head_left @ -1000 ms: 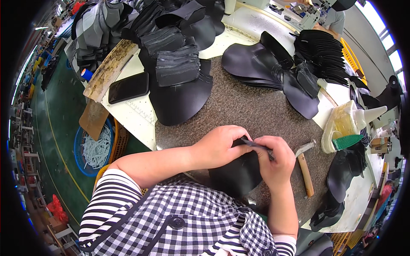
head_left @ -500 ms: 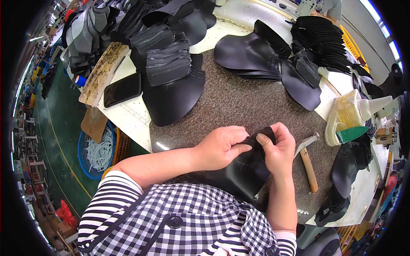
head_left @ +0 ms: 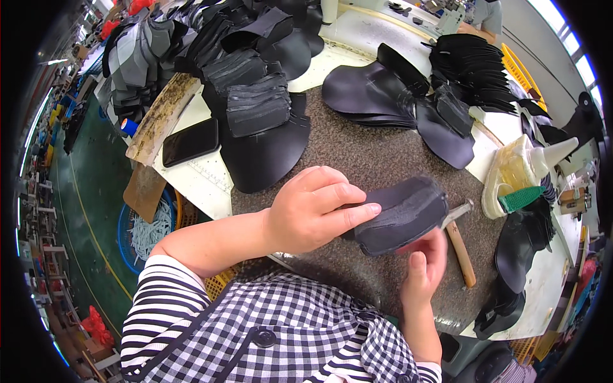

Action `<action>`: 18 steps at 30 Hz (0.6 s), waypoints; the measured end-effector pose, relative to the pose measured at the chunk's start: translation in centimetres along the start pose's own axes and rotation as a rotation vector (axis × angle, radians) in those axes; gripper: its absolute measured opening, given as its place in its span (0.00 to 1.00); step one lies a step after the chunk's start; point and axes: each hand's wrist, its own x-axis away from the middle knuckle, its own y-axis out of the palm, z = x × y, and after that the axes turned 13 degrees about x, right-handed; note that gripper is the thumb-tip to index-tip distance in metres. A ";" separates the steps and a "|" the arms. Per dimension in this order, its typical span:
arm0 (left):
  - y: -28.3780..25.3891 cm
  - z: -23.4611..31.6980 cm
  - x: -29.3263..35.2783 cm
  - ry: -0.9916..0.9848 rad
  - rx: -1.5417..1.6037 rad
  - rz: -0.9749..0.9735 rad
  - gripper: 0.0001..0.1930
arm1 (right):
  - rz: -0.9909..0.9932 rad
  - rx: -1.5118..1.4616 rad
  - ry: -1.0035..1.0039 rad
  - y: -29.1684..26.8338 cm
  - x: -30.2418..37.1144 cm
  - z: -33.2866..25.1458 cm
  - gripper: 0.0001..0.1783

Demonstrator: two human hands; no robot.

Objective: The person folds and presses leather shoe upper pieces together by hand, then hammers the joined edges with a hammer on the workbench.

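Head: held black piece [head_left: 402, 214]; ruler markings [head_left: 209, 173]

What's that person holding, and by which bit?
A roughly rectangular black leather-like piece, by its left end, in the left grip. The right grip is at its lower edge; whether it holds is unclear.

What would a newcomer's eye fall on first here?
Probably the black piece in the left hand, right of centre, with the right hand at its lower edge. To its right, a wooden-handled hammer lies on the speckled slab. Farther back, dark pieces lie stacked.
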 end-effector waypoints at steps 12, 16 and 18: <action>2.1 2.4 0.5 -0.254 0.275 -0.109 0.16 | 0.090 -0.084 0.105 2.8 0.3 -0.3 0.14; 1.4 2.1 1.0 -0.280 0.240 -0.173 0.15 | 0.002 0.054 0.033 2.8 0.2 -0.9 0.10; 1.7 1.7 1.7 -0.158 0.139 -0.177 0.14 | -0.034 0.105 0.006 2.6 0.1 -1.4 0.10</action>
